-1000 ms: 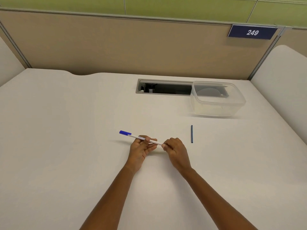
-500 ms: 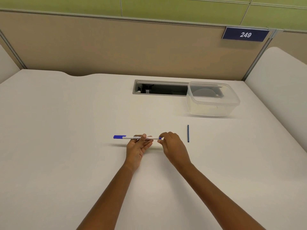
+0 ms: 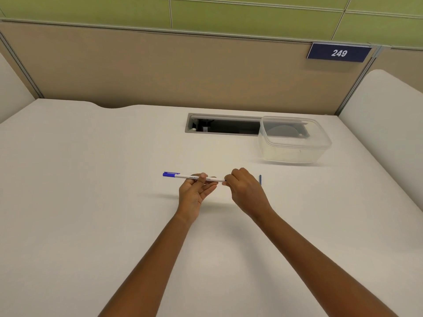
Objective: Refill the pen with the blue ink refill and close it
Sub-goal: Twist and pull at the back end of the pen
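Your left hand (image 3: 194, 193) pinches the pen (image 3: 194, 177) mid-barrel between thumb and fingers (image 3: 202, 178), holding it level above the surface (image 3: 91, 202), blue cap pointing left. Your right hand (image 3: 246, 191) closes its fingers around the pen's right end, hiding the tip; what they grip there cannot be made out. The refill (image 3: 260, 179) lies on the surface just right of that hand, partly hidden behind it. Farther back sits a clear tub (image 3: 295, 145), half covering a cable slot (image 3: 224, 126).

Pen (image 3: 194, 177) held level above the table (image 3: 91, 202) between left hand (image 3: 194, 193) and right hand (image 3: 246, 191) — refill (image 3: 260, 179) just right, container (image 3: 294, 140) behind.
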A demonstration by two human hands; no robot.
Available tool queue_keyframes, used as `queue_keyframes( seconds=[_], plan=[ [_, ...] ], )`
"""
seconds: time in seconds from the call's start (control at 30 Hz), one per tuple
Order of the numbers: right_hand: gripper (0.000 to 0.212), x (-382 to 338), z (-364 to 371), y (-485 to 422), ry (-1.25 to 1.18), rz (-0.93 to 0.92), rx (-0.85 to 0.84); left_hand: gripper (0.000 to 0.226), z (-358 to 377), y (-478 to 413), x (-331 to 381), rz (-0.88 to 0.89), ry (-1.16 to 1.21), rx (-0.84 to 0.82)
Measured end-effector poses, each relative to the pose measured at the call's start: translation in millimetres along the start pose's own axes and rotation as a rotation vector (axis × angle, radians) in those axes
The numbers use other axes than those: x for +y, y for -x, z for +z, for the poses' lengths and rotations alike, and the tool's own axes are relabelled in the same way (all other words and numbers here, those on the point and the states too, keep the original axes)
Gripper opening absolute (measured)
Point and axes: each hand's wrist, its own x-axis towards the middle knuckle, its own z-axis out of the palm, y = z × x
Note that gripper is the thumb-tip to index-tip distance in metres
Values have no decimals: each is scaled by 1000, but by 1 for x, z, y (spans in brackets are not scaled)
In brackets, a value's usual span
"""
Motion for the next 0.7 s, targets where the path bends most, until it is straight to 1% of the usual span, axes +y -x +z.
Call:
queue_keyframes(
  seconds=[0.07, 0.13, 0.3, 0.37, 0.43, 0.5, 0.53, 0.57, 0.6, 0.63, 0.7],
  plan=[
    [11, -2, -3, -3, -114, 117, -69, 11, 3, -1, 5, 16, -44, -30],
    [18, -4, -6, -7, -239, 238, -167, 13, 4, -2, 10, 27, -90, -64],
    [24, -6, -16, -12, -552, 470, -209, 16, 8, -3, 19, 60, -149, -152],
    [30, -4, -23, -16, -718, 601, -282, 16, 8, -3, 22, 72, -188, -178],
    [34, -1, -29, -20, -930, 750, -393, 16, 9, -4, 25, 66, -199, -200],
    [33, 3, -32, -21, -1263, 967, -490, 17, 10, -5, 28, 53, -198, -228],
    [33, 4, -33, -20, -1383, 1047, -528, 16, 10, -5, 29, 47, -202, -235],
    [33, 5, -33, -19, -1429, 1074, -552, 16, 11, -4, 28, 41, -205, -234],
    [34, 6, -32, -18, -1381, 1049, -552, 15, 11, -4, 27, 35, -202, -223],
    [34, 5, -31, -17, -1241, 962, -521, 15, 11, -3, 25, 27, -188, -202],
    [26, 0, -29, -13, -849, 715, -383, 13, 12, -1, 21, 6, -128, -146]
  ],
)
